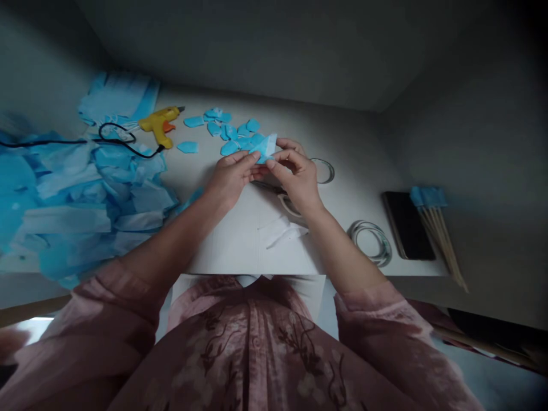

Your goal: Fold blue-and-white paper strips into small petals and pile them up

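Both my hands meet over the middle of the white table (240, 240). My left hand (229, 177) and my right hand (295, 174) pinch a small light-blue piece of material (265, 147) between their fingertips, holding it just above the tabletop. Behind it lie several cut blue petal-like pieces (226, 130). Under my right hand a pair of scissors (286, 204) lies partly hidden, next to white scraps (285, 231).
A yellow glue gun (160, 123) with a black cord lies at the back left, beside a large heap of blue and white material (81, 188). To the right are a clear ring (325, 170), a coil of wire (371, 242), a dark phone (406, 225) and wooden sticks with blue tips (436, 228).
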Tool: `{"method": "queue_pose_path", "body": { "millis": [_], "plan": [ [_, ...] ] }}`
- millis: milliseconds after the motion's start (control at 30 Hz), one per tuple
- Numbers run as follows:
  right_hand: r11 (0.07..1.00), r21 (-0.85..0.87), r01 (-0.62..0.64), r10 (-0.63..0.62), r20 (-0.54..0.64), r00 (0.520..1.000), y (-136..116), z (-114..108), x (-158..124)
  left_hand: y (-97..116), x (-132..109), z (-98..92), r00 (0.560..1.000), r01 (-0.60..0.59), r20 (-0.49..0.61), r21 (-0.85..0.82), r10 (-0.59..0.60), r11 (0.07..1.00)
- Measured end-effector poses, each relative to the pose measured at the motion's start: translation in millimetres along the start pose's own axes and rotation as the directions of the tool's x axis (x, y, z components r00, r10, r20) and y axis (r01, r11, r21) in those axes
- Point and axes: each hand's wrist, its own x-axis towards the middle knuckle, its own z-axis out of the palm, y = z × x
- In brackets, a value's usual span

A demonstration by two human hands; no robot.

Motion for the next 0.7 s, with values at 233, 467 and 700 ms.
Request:
{"method": "queue_pose_path", "body": {
  "millis": [233,467,700],
  "plan": [
    [0.971,0.2,-0.128,0.128,0.013,0.992,3.0,3.2,1.2,-4.4,2.5,-4.7,1.0,-0.003,0.001,-0.049,0.003,0.999],
    [0.895,0.35,-0.275,0.233,0.158,0.96,-1.6,4.3,1.0,-1.5,1.0,-3.0,1.0,0.028,0.014,-0.009,-0.027,1.0],
    [0.891,0.377,-0.254,0.233,0.1,0.967,-0.2,3.8,1.7,-0.3,0.0,-2.4,0.999,0.014,0.029,0.045,-0.015,0.999]
  ]
}}
